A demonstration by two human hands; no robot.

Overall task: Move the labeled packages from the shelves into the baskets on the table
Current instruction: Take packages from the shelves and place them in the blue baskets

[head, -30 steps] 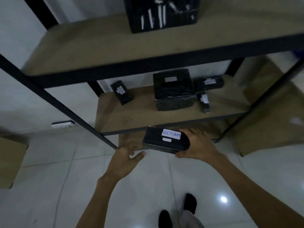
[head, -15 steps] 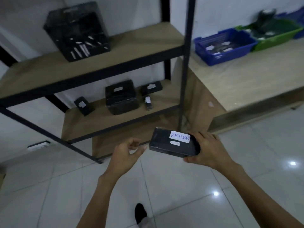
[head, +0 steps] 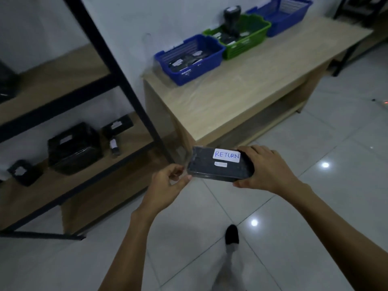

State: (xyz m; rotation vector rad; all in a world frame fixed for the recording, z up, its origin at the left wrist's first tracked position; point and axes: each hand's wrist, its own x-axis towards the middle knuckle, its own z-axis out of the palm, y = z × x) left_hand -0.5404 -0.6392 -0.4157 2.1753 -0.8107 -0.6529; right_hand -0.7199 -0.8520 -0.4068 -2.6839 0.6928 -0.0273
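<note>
From the head camera, the only view here, the right hand (head: 266, 169) clamps the right end of a flat black package (head: 218, 166), thumb under the near edge and fingers curled over the far edge, so that hand carries it. The left hand (head: 168, 182) sits at the package's left end at about nine o'clock from it, fingers loosely curled with the fingertips touching or just short of the near-left corner; whether it bears any load cannot be told. The package lies roughly level above the tiled floor (head: 315, 206), its long axis running from nine o'clock to three o'clock between the two hands, with a white label (head: 226, 155) reading RETURN facing up. The table (head: 241, 87) lies ahead at about twelve to one o'clock, well apart from the hands. On it stand three baskets in a row running toward one o'clock: a near blue basket (head: 201, 68), a green basket (head: 255, 42) touching it, and a far blue basket (head: 294, 17). Any marking on the baskets is too small to read, so the matching one cannot be told. More black parcels remain on the shelf (head: 69, 181) at nine o'clock. The right hand is nearer the baskets, and I judge the carry goes forward and rightward.
</note>
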